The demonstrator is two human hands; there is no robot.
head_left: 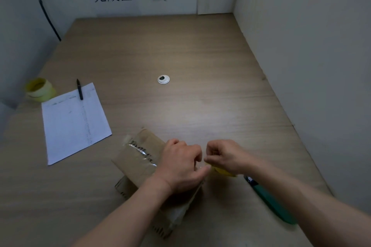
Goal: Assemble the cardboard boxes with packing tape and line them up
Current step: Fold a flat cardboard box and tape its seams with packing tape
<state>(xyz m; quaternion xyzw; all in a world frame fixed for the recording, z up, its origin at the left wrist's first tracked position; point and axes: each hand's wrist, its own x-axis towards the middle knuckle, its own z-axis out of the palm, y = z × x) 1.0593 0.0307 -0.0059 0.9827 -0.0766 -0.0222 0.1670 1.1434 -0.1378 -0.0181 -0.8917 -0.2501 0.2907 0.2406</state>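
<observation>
We find one brown cardboard box (pixel 140 158) near the front edge of the light wood-grain table (pixel 180 50), a strip of clear packing tape already running along its top seam. The left hand (pixel 180 168) rests on the box's right end, fingers curled, seemingly pinching the tape. The right hand (pixel 224 156), just right of the box, grips a yellow-cored tape roll (pixel 222 171). A green-handled cutter (pixel 269 198) lies right of the box. Left of the box lie a white paper sheet (pixel 74 122), a black pen (pixel 79 89) and a second yellow tape roll (pixel 40 89). We judge the first box nearly sealed; no box is lined up yet
</observation>
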